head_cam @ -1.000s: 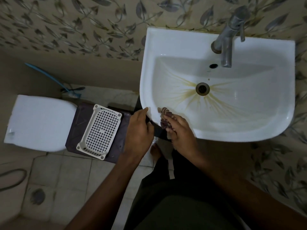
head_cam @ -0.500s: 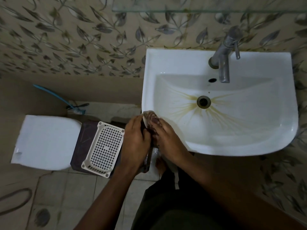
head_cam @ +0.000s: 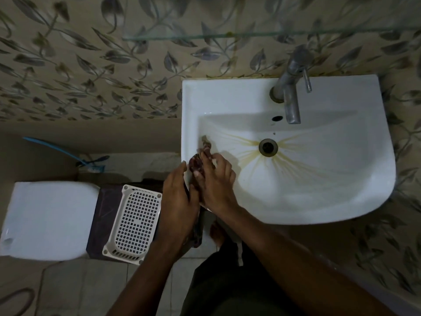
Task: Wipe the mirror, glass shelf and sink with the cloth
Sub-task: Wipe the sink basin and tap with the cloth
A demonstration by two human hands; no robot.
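Observation:
A white sink (head_cam: 319, 197) with yellow-brown streaks around its drain (head_cam: 268, 147) hangs on the wall. A dark patterned cloth (head_cam: 197, 161) lies bunched over the sink's left rim, one end reaching into the basin and another hanging below the rim. My right hand (head_cam: 216, 185) presses on the cloth at the basin's left inner side. My left hand (head_cam: 177, 201) grips the cloth's lower part just outside the rim. The glass shelf (head_cam: 250, 34) runs along the wall above the metal tap (head_cam: 291, 92). The mirror is out of view.
A white toilet lid (head_cam: 47, 217) sits at the left, with a white perforated plastic basket (head_cam: 134, 224) on a dark stool (head_cam: 103, 208) between it and the sink. A blue-handled brush (head_cam: 68, 155) lies on the ledge behind. Leaf-patterned tiles cover the wall.
Both hands carried the cloth from the sink's front-left edge up along the left rim, and the cloth's end now reaches further into the basin. The view tilted up, revealing the glass shelf.

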